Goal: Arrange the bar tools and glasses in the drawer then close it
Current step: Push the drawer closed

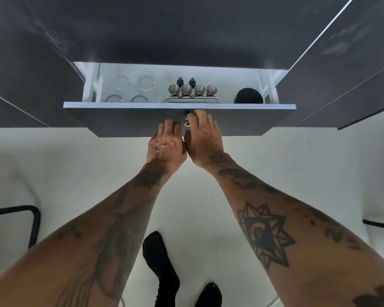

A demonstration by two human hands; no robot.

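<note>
Both hands, left hand (166, 142) and right hand (203, 138), were laid flat, grip released, on the part-open drawer (124, 119); a hard shove was judged likely to topple the upright glasses (145, 84) and bottle stoppers (192, 90) inside.

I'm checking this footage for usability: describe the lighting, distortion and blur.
Head view: bright light inside the drawer washes out the clear glasses; wide-angle lens bends the cabinet edges; left hand and right hand at the drawer front look slightly soft.
</note>
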